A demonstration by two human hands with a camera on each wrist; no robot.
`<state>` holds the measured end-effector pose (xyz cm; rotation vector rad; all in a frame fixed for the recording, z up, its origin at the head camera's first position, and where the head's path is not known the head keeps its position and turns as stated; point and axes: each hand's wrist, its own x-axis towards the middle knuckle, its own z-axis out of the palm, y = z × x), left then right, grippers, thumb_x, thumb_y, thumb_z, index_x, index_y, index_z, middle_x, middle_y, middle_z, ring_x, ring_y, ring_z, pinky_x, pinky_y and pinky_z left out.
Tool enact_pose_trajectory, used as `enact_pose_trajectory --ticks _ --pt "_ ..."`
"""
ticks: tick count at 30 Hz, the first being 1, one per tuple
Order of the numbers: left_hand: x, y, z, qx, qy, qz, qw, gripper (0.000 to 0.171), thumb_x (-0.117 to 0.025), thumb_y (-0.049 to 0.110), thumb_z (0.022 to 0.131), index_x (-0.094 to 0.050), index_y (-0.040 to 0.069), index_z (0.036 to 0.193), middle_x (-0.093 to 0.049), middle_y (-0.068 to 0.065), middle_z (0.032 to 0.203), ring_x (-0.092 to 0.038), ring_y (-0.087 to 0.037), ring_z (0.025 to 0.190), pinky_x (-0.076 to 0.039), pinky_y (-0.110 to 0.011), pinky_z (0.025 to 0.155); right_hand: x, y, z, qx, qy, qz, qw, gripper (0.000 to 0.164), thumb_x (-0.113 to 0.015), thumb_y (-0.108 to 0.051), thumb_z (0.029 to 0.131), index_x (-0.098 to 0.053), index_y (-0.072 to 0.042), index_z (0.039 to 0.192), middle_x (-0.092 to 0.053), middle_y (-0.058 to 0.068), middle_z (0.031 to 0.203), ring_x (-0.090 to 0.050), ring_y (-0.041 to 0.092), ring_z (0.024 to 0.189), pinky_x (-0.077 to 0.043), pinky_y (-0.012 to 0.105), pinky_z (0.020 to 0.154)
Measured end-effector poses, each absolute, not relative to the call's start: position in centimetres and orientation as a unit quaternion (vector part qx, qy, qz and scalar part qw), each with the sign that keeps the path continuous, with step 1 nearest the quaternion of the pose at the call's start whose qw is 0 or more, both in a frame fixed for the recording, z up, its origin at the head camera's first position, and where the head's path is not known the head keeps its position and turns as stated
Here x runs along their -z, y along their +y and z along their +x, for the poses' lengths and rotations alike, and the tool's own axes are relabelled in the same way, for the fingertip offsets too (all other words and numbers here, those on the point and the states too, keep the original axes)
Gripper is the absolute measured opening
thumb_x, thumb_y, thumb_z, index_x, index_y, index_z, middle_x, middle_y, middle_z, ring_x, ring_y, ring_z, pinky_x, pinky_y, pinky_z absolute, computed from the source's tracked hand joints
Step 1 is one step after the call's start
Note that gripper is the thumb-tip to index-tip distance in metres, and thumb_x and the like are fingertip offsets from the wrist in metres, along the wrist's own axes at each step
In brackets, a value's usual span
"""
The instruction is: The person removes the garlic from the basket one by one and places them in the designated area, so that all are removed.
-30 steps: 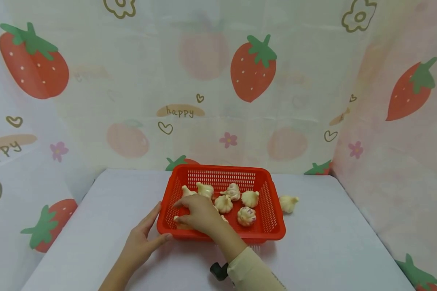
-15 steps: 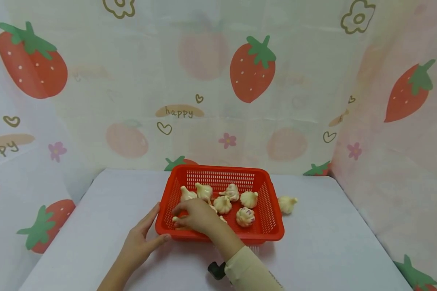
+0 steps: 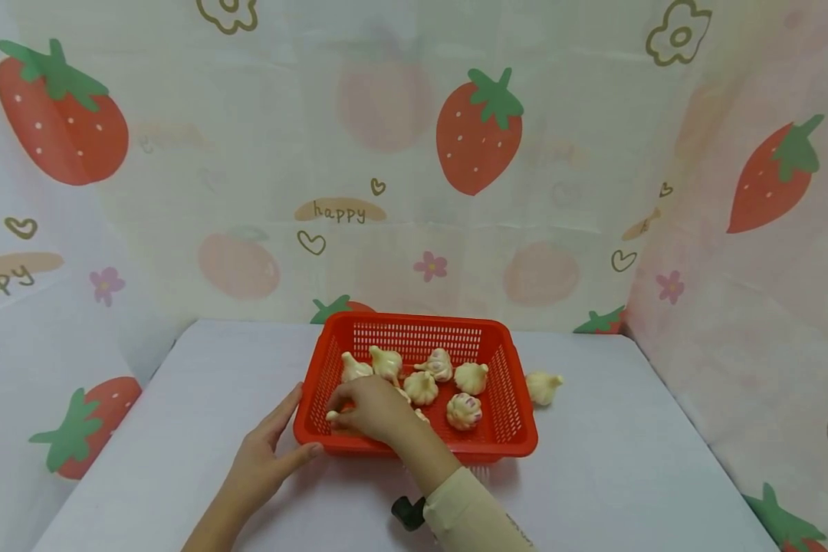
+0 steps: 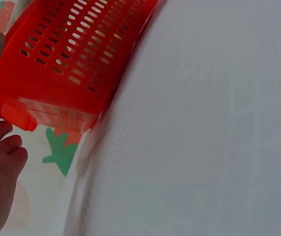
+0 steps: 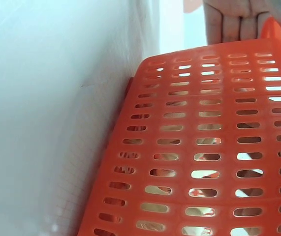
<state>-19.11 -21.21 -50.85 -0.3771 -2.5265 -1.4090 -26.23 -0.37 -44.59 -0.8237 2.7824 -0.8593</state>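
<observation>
A red plastic basket (image 3: pixel 520 422) with slotted walls stands on the table, holding several garlic bulbs (image 3: pixel 422 389). My left hand (image 3: pixel 258 466) rests on its near left corner, straight fingers along the left side and thumb on the front rim. The left wrist view shows those fingertips (image 4: pixel 12 142) touching just under the rim. My right hand (image 3: pixel 372 410) reaches over the front rim and grips a garlic bulb (image 3: pixel 331 416) at the basket's left; mostly the pale stem tip shows. In the right wrist view the basket wall (image 5: pixel 204 132) hides the right hand.
One garlic bulb (image 3: pixel 543 389) lies on the white tabletop (image 3: pixel 628 460), right of the basket. A small black object (image 3: pixel 409 512) is beside the right sleeve (image 3: pixel 474 512). Strawberry-printed sheets (image 3: pixel 400 176) enclose the back and sides.
The right thumb and fingers have drawn closer together around the garlic bulb. The left hand keeps its place on the basket, and the head view has shifted slightly.
</observation>
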Motion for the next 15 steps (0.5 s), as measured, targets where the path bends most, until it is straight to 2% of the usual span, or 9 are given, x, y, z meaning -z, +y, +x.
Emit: enact_pose_trajectory --ticks 3,8,11,15 --pt "50.9 -21.2 -19.2 0.477 -0.862 -0.128 0.113 0.093 -0.084 0.04 0.085 -0.034 0.023 0.162 -0.037 0.003 0.165 -0.03 0.001 0.149 -0.025 -0.002 0.106 44.6 -0.3 -26.4 0.274 0.917 -0.287 0.036 0.007 -0.078 -0.033 0.091 -0.08 -0.031 0.098 -0.07 -0.025 0.087 -0.061 -0.001 0.087 -0.054 0.024 0.087" --pt "51.2 -21.2 -19.3 0.477 -0.864 -0.121 0.107 0.093 -0.082 0.043 0.085 -0.033 0.027 0.162 -0.036 0.007 0.165 -0.033 -0.011 0.151 -0.025 -0.003 0.106 44.5 0.0 -26.2 0.291 0.908 -0.302 -0.002 0.009 -0.077 -0.034 0.092 -0.08 -0.03 0.1 -0.071 -0.026 0.089 -0.063 0.0 0.091 -0.054 0.023 0.089" --pt "51.3 -21.2 -19.4 0.478 -0.863 -0.123 0.106 0.092 -0.082 0.043 0.085 -0.032 0.029 0.162 -0.036 0.007 0.165 -0.034 -0.016 0.151 -0.025 -0.003 0.107 44.1 0.4 -25.8 0.319 0.896 -0.307 -0.022 0.01 -0.078 -0.033 0.092 -0.08 -0.029 0.1 -0.071 -0.025 0.091 -0.063 0.002 0.09 -0.054 0.021 0.086" --pt "51.3 -21.3 -19.4 0.48 -0.861 -0.124 0.111 0.092 -0.083 0.042 0.085 -0.032 0.029 0.162 -0.036 0.007 0.165 -0.034 -0.016 0.151 -0.025 -0.002 0.106 43.2 1.1 -25.2 0.342 0.881 -0.322 -0.053 0.013 -0.08 -0.032 0.091 -0.08 -0.026 0.102 -0.072 -0.022 0.093 -0.062 0.004 0.088 -0.054 0.019 0.082"
